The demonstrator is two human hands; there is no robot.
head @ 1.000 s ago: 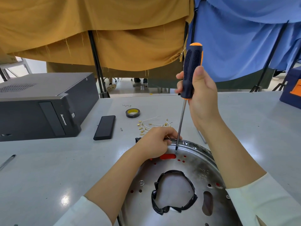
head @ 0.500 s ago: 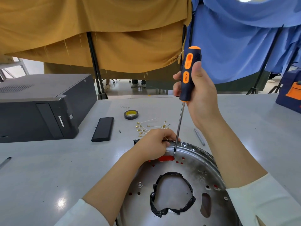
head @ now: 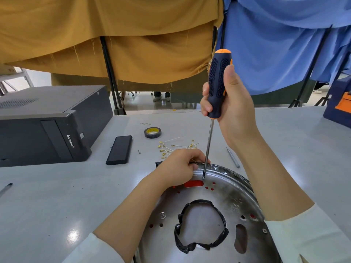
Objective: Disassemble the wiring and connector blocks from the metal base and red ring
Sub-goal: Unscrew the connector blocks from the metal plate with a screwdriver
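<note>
A round metal base [head: 224,188] lies on the table in front of me, its centre hole edged with black tape [head: 201,226]. Red of the ring [head: 193,183] shows through a slot and small holes near the far rim. My left hand [head: 178,166] grips the base's far-left rim, closed on it and on something dark I cannot make out. My right hand [head: 229,103] holds a black-and-orange screwdriver [head: 218,84] upright, its tip resting on the base just inside the rim. Loose white wires with brass terminals [head: 171,147] lie beyond the base.
A black computer case [head: 47,126] stands at the left. A flat black box [head: 119,149], a roll of tape [head: 152,132] and a thin metal rod [head: 233,157] lie on the grey table. Yellow and blue cloths hang behind; a blue box [head: 340,103] sits far right.
The screwdriver handle has turned in my right hand; its orange side faced me half a second ago and the black grip faces me now. Both hands stay in place.
</note>
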